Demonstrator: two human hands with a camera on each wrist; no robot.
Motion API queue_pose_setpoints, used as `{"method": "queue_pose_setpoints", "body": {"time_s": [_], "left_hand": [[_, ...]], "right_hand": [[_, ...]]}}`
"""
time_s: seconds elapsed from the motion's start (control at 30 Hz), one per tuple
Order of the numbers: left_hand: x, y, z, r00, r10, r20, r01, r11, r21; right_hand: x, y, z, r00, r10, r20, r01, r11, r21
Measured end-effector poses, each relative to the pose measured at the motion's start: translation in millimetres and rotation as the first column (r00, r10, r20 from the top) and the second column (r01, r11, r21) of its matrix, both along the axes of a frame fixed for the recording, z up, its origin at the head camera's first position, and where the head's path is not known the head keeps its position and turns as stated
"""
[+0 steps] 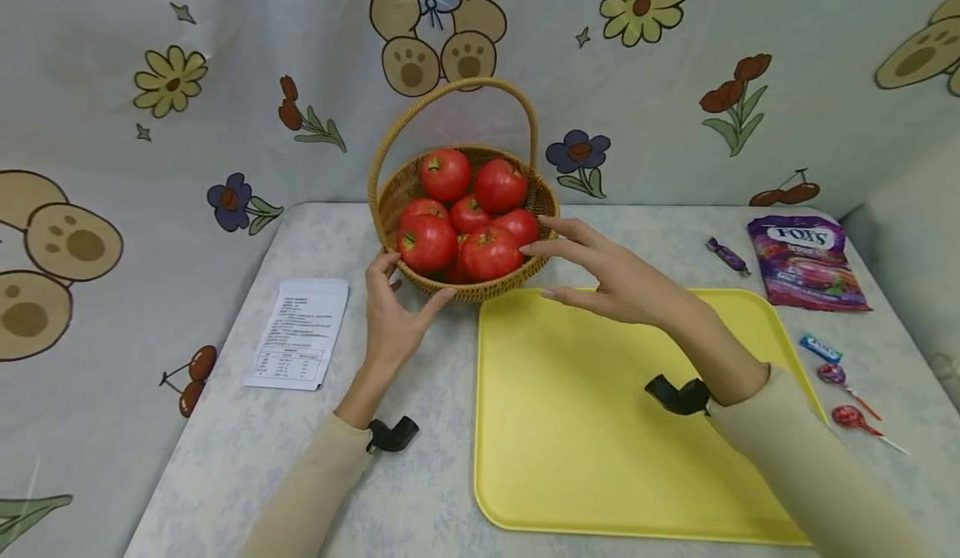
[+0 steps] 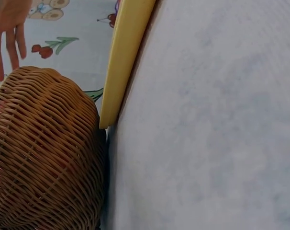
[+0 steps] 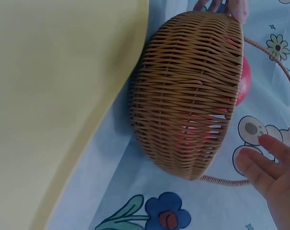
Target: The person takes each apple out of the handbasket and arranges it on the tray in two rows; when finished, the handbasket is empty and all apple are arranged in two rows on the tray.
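Observation:
A wicker basket [image 1: 480,290] with a hoop handle [image 1: 450,92] holds several red tomatoes [image 1: 487,251] at the table's middle back. My left hand [image 1: 405,291] touches its front left wall, thumb under the rim, fingers spread and fairly straight. My right hand [image 1: 558,262] reaches over the yellow tray [image 1: 622,441], fingers straight, tips at the basket's right rim beside a tomato. In the right wrist view the basket wall [image 3: 188,91] fills the middle, with my right fingers [image 3: 264,163] just off it. The left wrist view shows the basket [image 2: 44,153] against the tray's edge [image 2: 126,57].
A printed paper sheet [image 1: 300,333] lies left of the basket. At the right are a purple candy bag [image 1: 806,262], a wrapped sweet [image 1: 726,254], a blue sweet [image 1: 820,348] and two lollipops [image 1: 847,383]. Patterned cloth hangs behind the table.

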State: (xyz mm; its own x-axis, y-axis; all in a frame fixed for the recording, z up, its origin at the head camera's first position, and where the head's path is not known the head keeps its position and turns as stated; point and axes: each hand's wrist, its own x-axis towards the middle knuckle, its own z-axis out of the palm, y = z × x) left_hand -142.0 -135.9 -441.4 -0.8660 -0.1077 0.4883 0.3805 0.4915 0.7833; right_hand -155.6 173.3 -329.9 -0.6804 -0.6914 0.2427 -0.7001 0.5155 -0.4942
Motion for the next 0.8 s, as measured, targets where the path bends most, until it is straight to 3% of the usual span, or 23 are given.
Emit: {"method": "queue_pose_setpoints", "body": {"time_s": [0.17, 0.4, 0.6, 0.8], "left_hand": [[-1.4, -0.9, -1.8, 1.000, 0.003, -0.009, -0.003, 1.000, 0.003], [-0.1, -0.2, -1.5, 1.000, 0.009, -0.001, -0.009, 1.000, 0.001], [1.6, 1.5, 0.1, 1.000, 0.004, -0.005, -0.004, 1.000, -0.002], [0.5, 0.4, 0.9, 1.000, 0.001, -0.010, -0.001, 1.000, -0.013]], "right_hand": [[-26.4, -23.4, 1.4, 0.997, 0.072, 0.041, -0.072, 0.997, 0.012], [-53.4, -49.7, -5.0, 0.987, 0.094, 0.131, -0.104, 0.992, 0.070], [-62.5, -59.5, -7.4, 0.981, 0.076, 0.179, -0.101, 0.986, 0.135], [-66.0, -62.4, -8.8, 0.979, 0.094, 0.181, -0.117, 0.986, 0.118]]}}
